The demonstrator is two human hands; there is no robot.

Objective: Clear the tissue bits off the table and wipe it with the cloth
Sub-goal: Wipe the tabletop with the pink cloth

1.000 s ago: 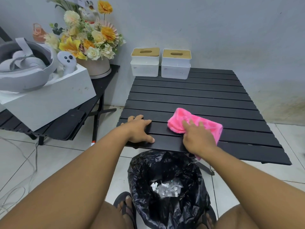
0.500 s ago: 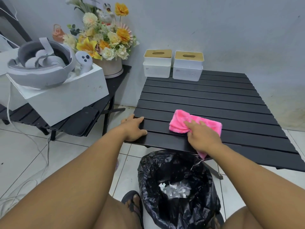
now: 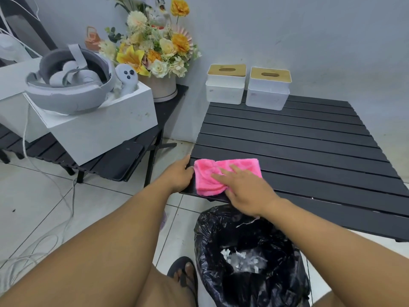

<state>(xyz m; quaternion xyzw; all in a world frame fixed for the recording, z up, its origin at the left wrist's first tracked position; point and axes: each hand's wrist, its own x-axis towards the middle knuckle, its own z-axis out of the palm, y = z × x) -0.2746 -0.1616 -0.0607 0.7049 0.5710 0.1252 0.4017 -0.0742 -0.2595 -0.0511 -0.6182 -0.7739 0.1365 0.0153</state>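
Below the table's near edge stands a bin lined with a black bag, white tissue bits heaped at its bottom. At the table's far edge sit two white tissue boxes with wooden lids. On its near left corner lies the pink cloth, its long axis running left to right. The right hand presses it flat, fingers spread. The left hand grips the table's left edge, touching the cloth.
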